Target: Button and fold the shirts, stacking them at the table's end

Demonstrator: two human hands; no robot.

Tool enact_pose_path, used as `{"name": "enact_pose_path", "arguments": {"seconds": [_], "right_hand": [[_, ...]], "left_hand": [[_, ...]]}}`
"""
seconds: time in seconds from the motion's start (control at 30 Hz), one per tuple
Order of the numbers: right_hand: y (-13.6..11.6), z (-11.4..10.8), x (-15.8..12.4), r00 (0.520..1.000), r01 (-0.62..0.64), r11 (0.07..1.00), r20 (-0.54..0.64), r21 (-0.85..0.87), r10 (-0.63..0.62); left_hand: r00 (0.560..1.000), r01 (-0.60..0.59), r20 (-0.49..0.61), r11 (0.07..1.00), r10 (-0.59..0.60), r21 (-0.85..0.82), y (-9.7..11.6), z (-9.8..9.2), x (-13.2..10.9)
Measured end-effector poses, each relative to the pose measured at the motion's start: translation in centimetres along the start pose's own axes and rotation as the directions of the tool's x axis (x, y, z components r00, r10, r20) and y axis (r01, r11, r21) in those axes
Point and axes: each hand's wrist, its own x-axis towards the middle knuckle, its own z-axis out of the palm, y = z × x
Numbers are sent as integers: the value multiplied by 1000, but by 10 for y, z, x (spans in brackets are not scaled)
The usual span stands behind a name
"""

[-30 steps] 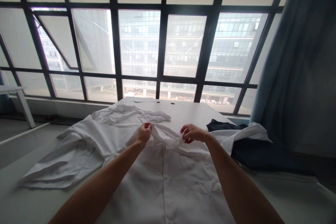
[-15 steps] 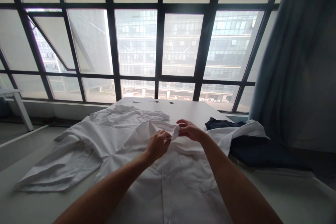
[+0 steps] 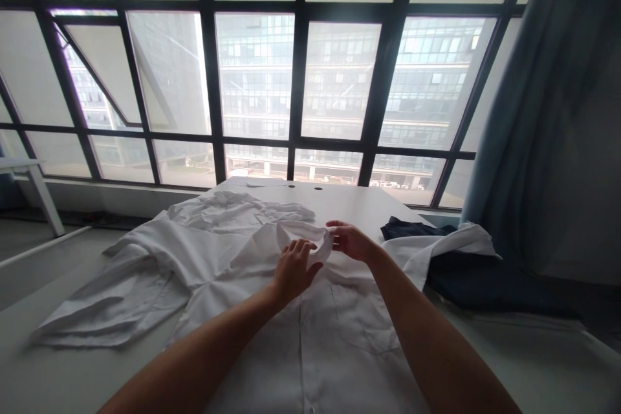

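Note:
A white button-up shirt lies spread front up, its sleeves out to both sides and a chest pocket on the right. The collar stands up in a loop at the far end of the shirt. My right hand pinches the collar's right side, the fingertips partly hidden behind the cloth. At the near side of the collar is my left hand, its thumb spread away from the fingers. Those fingertips reach the collar opening; whether they touch the fabric is hard to tell.
Crumpled white cloth lies beyond the left sleeve on the white table. Dark folded cloth sits under the right sleeve. Large windows stand behind, with a blue curtain at right and another white table at left.
My left hand has opened, its thumb moving away from the fingers and off the collar. My right hand stays at the collar. The view has shifted slightly.

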Motion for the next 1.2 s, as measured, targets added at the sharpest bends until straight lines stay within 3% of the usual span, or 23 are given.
{"name": "enact_pose_path", "arguments": {"seconds": [0.23, 0.4, 0.5, 0.63, 0.77, 0.87, 1.0, 1.2], "right_hand": [[7, 4, 4, 1000, 4, 997, 4, -71, -3], [20, -1, 15, 986, -27, 986, -168, -162, -1], [28, -8, 22, 972, -46, 951, -233, -305, -28], [27, -17, 27, 956, 2, 803, -234, -597, -176], [11, -13, 19, 926, 157, 612, -101, -775, -364], [-2, 0, 8, 930, 234, 513, 37, -826, -365], [-9, 14, -2, 948, 237, 295, 154, -926, -279], [-8, 11, -2, 973, 173, 168, 142, -971, -183]], "left_hand": [[996, 17, 83, 1000, -17, -3, 0, -3, 1], [997, 11, 78, 1000, -12, 13, 4, -6, 2], [997, -13, 78, 1000, 14, -5, 4, -5, 2], [996, -9, 90, 1000, 10, -13, 3, -4, 0], [997, -3, 78, 1000, 6, -28, 2, -6, 0], [997, -1, 76, 999, 5, -48, 0, -5, -1], [998, 12, 54, 997, -8, -73, -2, -2, -2], [998, 49, 47, 996, -46, -70, -1, -3, -3]]}}
